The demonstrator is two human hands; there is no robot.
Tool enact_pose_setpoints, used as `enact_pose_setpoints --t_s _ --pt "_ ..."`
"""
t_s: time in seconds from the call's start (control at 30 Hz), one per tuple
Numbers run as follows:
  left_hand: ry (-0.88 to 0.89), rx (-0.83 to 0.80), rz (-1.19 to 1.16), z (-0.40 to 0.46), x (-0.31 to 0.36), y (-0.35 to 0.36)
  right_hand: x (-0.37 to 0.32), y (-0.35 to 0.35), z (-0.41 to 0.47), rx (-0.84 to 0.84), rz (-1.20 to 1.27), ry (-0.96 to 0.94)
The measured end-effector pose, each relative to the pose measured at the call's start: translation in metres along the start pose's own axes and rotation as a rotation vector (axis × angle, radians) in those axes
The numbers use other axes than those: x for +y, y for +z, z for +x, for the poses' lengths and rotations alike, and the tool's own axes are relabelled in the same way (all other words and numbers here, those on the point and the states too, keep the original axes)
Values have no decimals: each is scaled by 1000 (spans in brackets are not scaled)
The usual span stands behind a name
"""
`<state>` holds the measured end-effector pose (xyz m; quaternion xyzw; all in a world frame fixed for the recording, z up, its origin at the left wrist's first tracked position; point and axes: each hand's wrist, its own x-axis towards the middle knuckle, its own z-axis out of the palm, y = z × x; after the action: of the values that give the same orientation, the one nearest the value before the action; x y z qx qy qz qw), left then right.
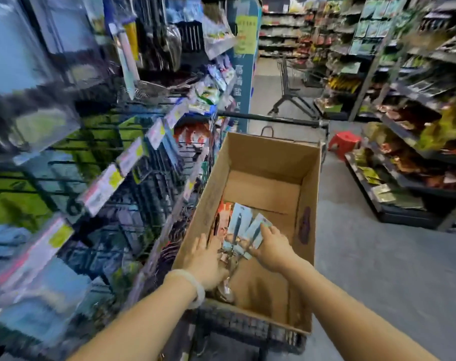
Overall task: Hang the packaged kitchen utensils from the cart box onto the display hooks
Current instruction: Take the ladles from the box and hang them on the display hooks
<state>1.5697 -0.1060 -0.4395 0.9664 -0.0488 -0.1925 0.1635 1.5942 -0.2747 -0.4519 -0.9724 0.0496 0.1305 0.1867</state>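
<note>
An open cardboard box [263, 157] sits in the cart in front of me. At its near left corner lie several packaged utensils [238, 222] on light blue cards, with metal spoon ends [225, 291] pointing toward me. Both my hands are down inside the box. My left hand [207, 261], a pale bangle on its wrist, lies over the metal handles. My right hand [271, 247] holds the right-most card from its edge, fingers on top. The display hooks [154, 175] fill the rack on the left, blurred.
The dark cart's handle bar [273, 118] crosses beyond the box. A red stool [344, 144] stands on the floor to the right, next to low shelves of goods [404, 178]. Another empty cart [292, 87] stands farther down the aisle.
</note>
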Motion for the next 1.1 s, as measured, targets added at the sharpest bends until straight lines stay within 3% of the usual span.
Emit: enact_pose_setpoints --t_s 0.13,0.23,0.33,0.57,0.7,0.8,0.9,1.1 --pt "-59 -86 -105 63 -5 19 18 28 66 -159 190 129" --pt "-127 -168 -172 93 -15 38 23 58 86 -300 433 270" --pt "-187 -228 -222 120 -26 55 26 97 98 -371 518 381" --pt "-198 -328 -280 161 -44 81 23 178 145 -368 603 421" --pt "-204 -364 -286 168 -51 88 31 207 169 -266 1022 664" --pt "-215 -373 -325 173 -54 85 33 198 171 -286 1060 699" --pt "-226 -371 -391 175 -53 81 27 181 169 -206 1045 651" --pt "-208 -305 -618 178 -42 68 -13 120 173 -42 1037 329"
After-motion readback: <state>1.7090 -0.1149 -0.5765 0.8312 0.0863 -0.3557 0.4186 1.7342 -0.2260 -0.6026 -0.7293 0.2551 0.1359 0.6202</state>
